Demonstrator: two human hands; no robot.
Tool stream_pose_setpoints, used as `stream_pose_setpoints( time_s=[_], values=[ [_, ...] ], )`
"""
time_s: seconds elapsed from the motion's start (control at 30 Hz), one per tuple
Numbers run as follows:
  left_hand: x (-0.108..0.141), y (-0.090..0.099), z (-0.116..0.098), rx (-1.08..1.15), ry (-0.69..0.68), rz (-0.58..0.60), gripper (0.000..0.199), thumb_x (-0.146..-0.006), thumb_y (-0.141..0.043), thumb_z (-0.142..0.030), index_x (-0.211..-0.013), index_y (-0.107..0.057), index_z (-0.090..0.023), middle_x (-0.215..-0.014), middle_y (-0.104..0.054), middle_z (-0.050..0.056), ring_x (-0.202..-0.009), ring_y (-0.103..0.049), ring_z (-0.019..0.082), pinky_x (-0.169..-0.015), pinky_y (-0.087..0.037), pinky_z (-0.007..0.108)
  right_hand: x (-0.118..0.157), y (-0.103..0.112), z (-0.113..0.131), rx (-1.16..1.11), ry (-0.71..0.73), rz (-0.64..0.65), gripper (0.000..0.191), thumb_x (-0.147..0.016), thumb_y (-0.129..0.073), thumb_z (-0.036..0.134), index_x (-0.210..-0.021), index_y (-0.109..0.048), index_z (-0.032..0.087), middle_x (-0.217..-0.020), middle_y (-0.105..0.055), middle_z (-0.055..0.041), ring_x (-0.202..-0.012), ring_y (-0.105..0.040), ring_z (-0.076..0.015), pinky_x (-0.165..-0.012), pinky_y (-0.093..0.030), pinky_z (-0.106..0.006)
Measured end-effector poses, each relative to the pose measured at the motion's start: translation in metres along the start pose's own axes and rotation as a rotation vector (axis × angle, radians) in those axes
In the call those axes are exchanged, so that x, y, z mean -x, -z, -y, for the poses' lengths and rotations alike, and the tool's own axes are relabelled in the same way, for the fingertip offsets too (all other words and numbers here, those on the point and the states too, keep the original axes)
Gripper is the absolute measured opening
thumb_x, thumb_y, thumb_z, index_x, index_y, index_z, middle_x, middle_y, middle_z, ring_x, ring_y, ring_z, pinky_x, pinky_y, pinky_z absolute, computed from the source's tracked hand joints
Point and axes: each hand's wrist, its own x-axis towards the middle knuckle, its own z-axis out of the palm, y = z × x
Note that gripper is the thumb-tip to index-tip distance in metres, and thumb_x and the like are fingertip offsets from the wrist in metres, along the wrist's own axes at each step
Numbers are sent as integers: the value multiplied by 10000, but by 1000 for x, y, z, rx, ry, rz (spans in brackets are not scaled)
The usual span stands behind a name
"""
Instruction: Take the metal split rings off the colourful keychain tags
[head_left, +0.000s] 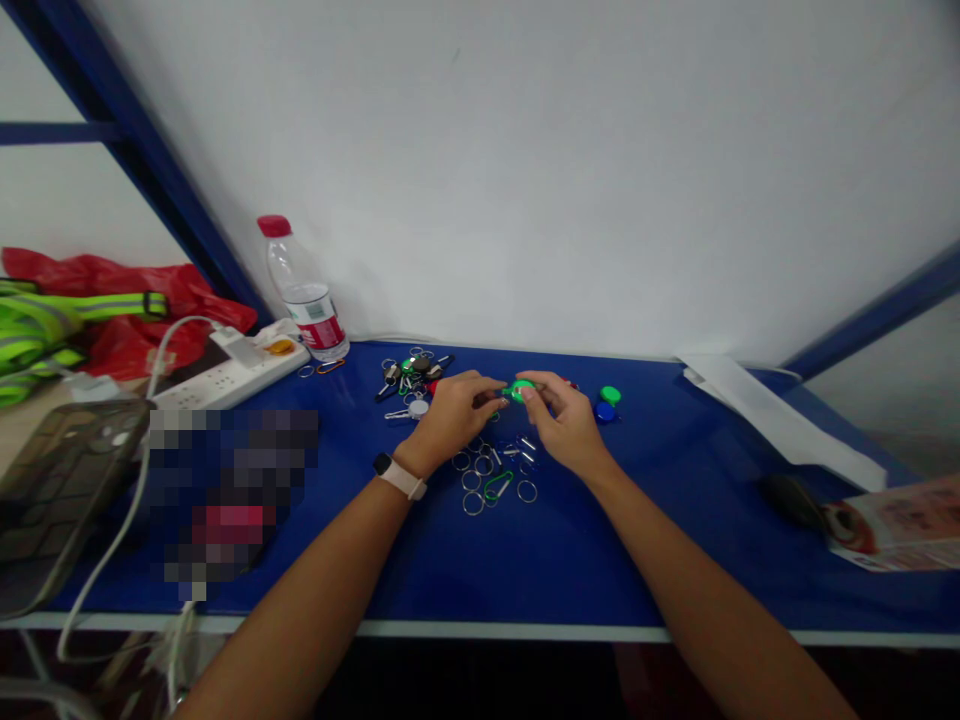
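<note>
— So, what do we see, going from our left?

— Well, first a clear water bottle point(301, 290) with a red cap, just behind a white power strip point(225, 375). Then comes a heap of keys and tags point(412, 380) near the far edge of the blue table point(570, 560).

— And our left hand point(450, 420)?

— It's curled, with the fingers closed in on the left side of a green plastic key tag point(519, 390). A pale band watch point(399, 476) sits on that wrist.

— Where does the tag lie, exactly?

— Between our two hands, just beyond the scattered steel split rings point(480, 470). Its long axis seems to run left to right, though our fingers hide its ends. Our right hand point(564, 425) is about as close, with thumb and forefinger pinched on the tag's right side.

— Anything further right?

— A green round tag point(610, 395) and a blue round tag point(604, 411) just past that hand, then a white paper sheet point(780, 420) and a printed leaflet point(892, 525).
</note>
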Motion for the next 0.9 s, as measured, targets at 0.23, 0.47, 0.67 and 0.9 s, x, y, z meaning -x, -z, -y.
stream_pose_setpoints(
  time_s=[0.23, 0.47, 0.67, 0.9],
  values=[
    [-2, 4, 0, 280, 178, -83, 180, -777, -717, -205, -933, -637, -162, -813, -661, 21, -667, -595, 115, -623, -514, 271, -1, 5, -1, -82, -17, -81, 317, -927, -641, 458, -1110, -686, 202, -778, -683, -29, -668, -601, -167, -631, -471, -338],
    [-1, 2, -10, 221, 185, -25, 206, -815, -726, -373, -850, -697, -172, -807, -665, 35, -681, -567, 125, -622, -470, 284, -1, 5, 5, -85, -4, -87, 291, -903, -667, 432, -1089, -682, 208, -802, -704, -33, -703, -642, -177, -645, -472, -338],
    [-2, -1, -7, 245, 159, -1, 169, -832, -734, -354, -849, -734, -186, -851, -680, 40, -691, -570, 123, -649, -480, 299, 1, 4, 8, -104, -14, -53, 275, -896, -672, 420, -1072, -683, 208, -803, -717, -39, -704, -649, -180, -638, -470, -340],
    [-4, 2, -2, 364, 211, 39, 189, -861, -707, -380, -812, -742, -201, -827, -719, 41, -724, -600, 140, -653, -488, 307, 0, 5, 9, -134, -52, -44, 275, -875, -685, 430, -1057, -685, 223, -756, -684, -25, -661, -613, -173, -610, -472, -344]
  ],
)
